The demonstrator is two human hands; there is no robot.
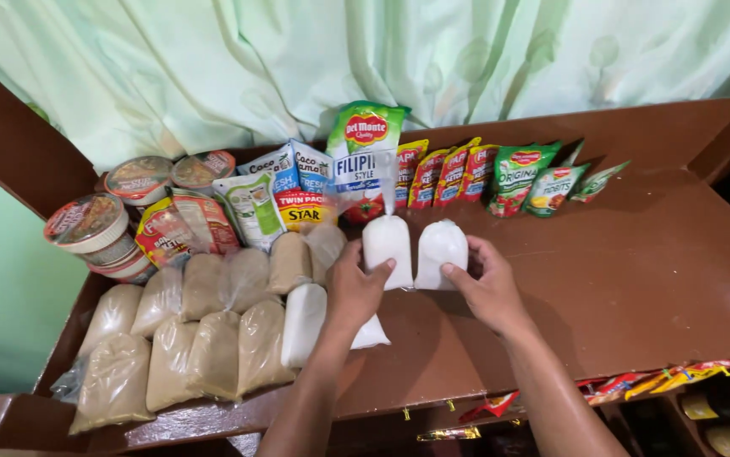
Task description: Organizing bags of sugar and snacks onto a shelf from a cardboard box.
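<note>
Brown shelf [636, 279] under a green curtain [212, 59] is carrying stock in rows. Left hand [355, 288] is grasping one white bag [387, 245] and right hand [487, 288] another white bag [441, 252], standing both upright side by side, just in front of the sauce pouches [449, 173] and right of the tan bags [204, 338], apparently keeping like goods grouped.

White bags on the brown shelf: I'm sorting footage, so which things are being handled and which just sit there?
Handled: left hand on one small white plastic bag; right hand on its twin.
Sitting: tan powder bags, red sauce pouches, stacked noodle cups.
</note>
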